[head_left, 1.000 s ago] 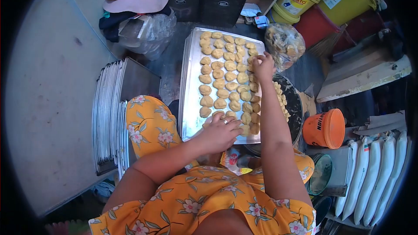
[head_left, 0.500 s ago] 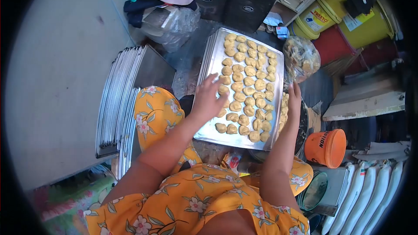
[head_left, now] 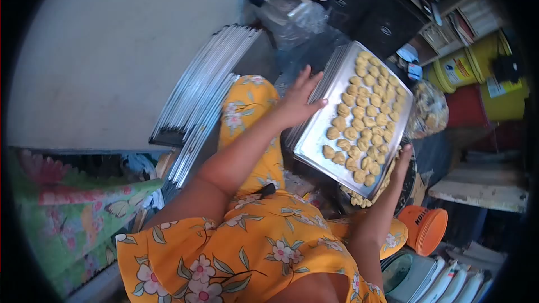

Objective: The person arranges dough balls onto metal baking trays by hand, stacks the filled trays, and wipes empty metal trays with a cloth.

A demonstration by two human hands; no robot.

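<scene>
A metal baking tray [head_left: 315,150] carries several rows of yellow dough pieces [head_left: 359,112] and rests on a stack of other trays [head_left: 331,76]. My left hand [head_left: 303,100] is at the tray's left edge, fingers spread, thumb reaching over the rim. Along the right edge is my right hand [head_left: 402,165], its fingers stretched out and held near the rim; whether it touches is unclear. Below the tray's lower right corner, more dough [head_left: 359,199] shows in a dark, round container [head_left: 412,182], partly hidden by the tray and my right arm.
Stacked trays [head_left: 208,78] stand upright by the wall on the left. An orange bucket [head_left: 424,230] is at the right, with yellow buckets [head_left: 457,70] farther back. A filled plastic bag [head_left: 429,109] sits beside the tray. Black speaker-like boxes [head_left: 370,17] stand behind.
My left hand has moved from over the dough pieces to the tray's left edge. The right hand stays along the right edge. The view has turned left, shifting the scene rightward.
</scene>
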